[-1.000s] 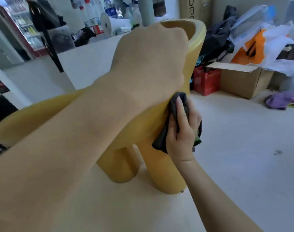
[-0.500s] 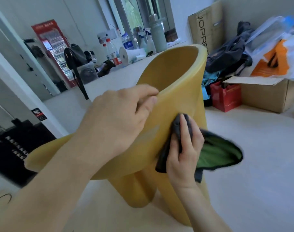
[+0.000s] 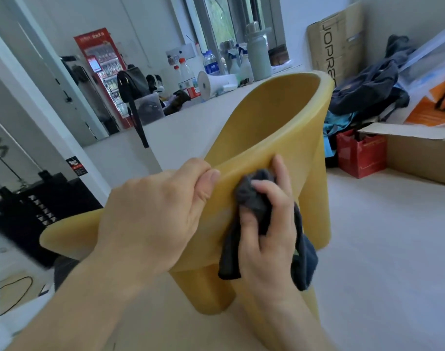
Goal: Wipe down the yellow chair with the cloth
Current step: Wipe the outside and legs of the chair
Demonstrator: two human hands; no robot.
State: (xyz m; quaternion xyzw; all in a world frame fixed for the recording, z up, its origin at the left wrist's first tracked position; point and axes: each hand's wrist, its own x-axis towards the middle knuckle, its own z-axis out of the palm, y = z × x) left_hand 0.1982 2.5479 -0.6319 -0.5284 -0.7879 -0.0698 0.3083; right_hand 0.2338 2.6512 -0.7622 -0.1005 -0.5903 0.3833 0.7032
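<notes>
The yellow chair (image 3: 287, 127) is tipped over, its curved back rising toward the upper right and thick legs pointing down toward me. My left hand (image 3: 155, 216) grips the rim of the chair's back, thumb on the outer face. My right hand (image 3: 267, 234) presses a dark grey cloth (image 3: 251, 206) against the outer side of the back, just right of my left thumb. Loose ends of the cloth hang down below and behind my right hand.
A white counter (image 3: 181, 130) with bottles, a paper roll and a black bag stands behind the chair. A red box (image 3: 360, 155), a cardboard box (image 3: 418, 150) and piled clothes and bags sit at the right. Black equipment (image 3: 34, 211) lies at the left on the pale floor.
The view has lifted and pulled back. My left hand slid down the rim toward me. My right hand moved up the chair's outer side with the cloth, now bunched tighter.
</notes>
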